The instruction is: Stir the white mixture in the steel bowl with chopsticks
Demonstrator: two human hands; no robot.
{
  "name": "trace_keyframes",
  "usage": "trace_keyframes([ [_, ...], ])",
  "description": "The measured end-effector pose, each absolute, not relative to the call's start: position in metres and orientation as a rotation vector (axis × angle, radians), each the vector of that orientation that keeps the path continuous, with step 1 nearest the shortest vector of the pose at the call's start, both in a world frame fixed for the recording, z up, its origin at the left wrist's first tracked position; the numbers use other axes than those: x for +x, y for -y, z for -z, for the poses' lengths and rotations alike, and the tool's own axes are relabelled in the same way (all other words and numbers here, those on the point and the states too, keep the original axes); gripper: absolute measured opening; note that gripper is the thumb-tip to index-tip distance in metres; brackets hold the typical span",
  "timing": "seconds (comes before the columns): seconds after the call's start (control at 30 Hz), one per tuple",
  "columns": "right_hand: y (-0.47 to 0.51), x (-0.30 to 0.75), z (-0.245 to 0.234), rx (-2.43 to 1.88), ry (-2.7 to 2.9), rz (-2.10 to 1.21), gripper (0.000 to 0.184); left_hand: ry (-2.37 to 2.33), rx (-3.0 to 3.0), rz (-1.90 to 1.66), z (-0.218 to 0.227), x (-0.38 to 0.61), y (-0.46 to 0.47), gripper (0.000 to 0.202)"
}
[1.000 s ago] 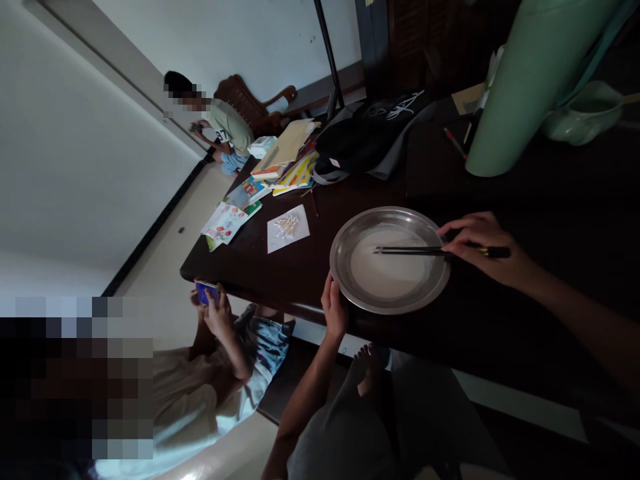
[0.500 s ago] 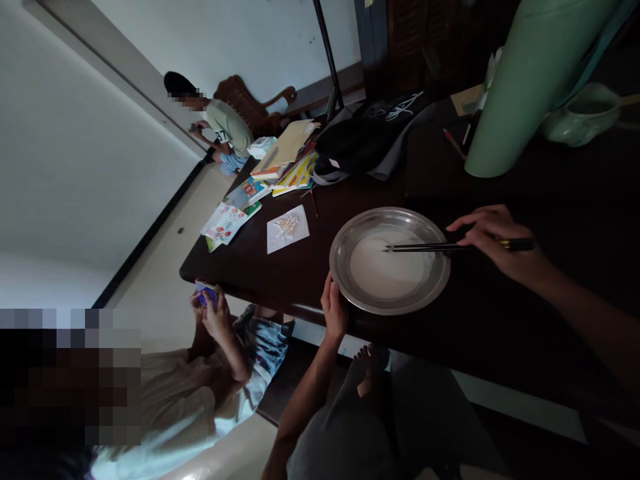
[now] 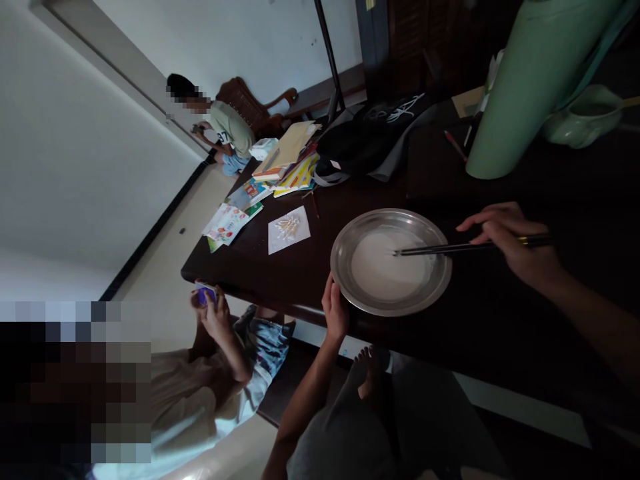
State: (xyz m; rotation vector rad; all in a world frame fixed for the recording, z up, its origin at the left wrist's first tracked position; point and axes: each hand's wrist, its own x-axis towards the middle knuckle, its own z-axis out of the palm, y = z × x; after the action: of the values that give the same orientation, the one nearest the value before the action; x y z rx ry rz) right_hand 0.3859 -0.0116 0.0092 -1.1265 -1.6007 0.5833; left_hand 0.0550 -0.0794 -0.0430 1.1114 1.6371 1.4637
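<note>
A round metal bowl stands near the front edge of a dark table, with a milky white liquid in it. My left hand grips the bowl's near left rim, its fingers against the outer side. In my right hand is a pair of dark chopsticks, held close to their thick ends. Their tips reach into the white liquid around the middle of the bowl. The index finger of that hand stretches out above the sticks.
Cotton swabs lie on a white sheet left of the bowl. Behind are stacked books, a black bag, a tall green cylinder and a green pot. A seated person at left holds a phone; another person sits farther back.
My right hand has moved a little to the right, and the chopstick tips have shifted right in the white liquid. My left hand stays on the bowl's rim.
</note>
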Motion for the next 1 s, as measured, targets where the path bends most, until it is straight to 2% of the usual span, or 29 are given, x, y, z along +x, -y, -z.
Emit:
trace_keyframes([
  [0.1, 0.014, 0.384, -0.009, -1.084, 1.602, -0.666, 0.052, -1.629, 1.107, -1.472, 0.044, 0.055, 0.079, 0.065],
  [0.3, 0.013, 0.376, -0.003, -1.05, 1.858, -0.598, 0.031, -1.648, 1.116, -1.477, 0.044, 0.055, 0.079, 0.066],
  [0.4, 0.01, 0.385, -0.008, -1.091, 1.704, -0.533, 0.039, -1.647, 1.125, -1.463, 0.043, 0.055, 0.079, 0.066],
  [0.53, 0.012, 0.388, -0.009, -1.013, 1.655, -0.617, 0.048, -1.632, 1.127, -1.467, 0.041, 0.056, 0.079, 0.066],
  [0.6, 0.014, 0.381, -0.005, -0.985, 1.764, -0.661, 0.043, -1.632, 1.132, -1.469, 0.04, 0.057, 0.079, 0.065],
  [0.7, 0.015, 0.372, -0.001, -1.001, 1.884, -0.641, 0.025, -1.642, 1.13, -1.474, 0.04, 0.057, 0.08, 0.065],
  [0.77, 0.014, 0.373, -0.002, -1.05, 1.875, -0.582, 0.021, -1.651, 1.122, -1.473, 0.041, 0.056, 0.08, 0.065],
  [0.87, 0.011, 0.384, -0.007, -1.121, 1.736, -0.526, 0.035, -1.639, 1.12, -1.469, 0.043, 0.055, 0.08, 0.066],
  [1.0, 0.012, 0.387, -0.009, -1.041, 1.657, -0.646, 0.051, -1.611, 1.105, -1.481, 0.044, 0.055, 0.079, 0.067],
])
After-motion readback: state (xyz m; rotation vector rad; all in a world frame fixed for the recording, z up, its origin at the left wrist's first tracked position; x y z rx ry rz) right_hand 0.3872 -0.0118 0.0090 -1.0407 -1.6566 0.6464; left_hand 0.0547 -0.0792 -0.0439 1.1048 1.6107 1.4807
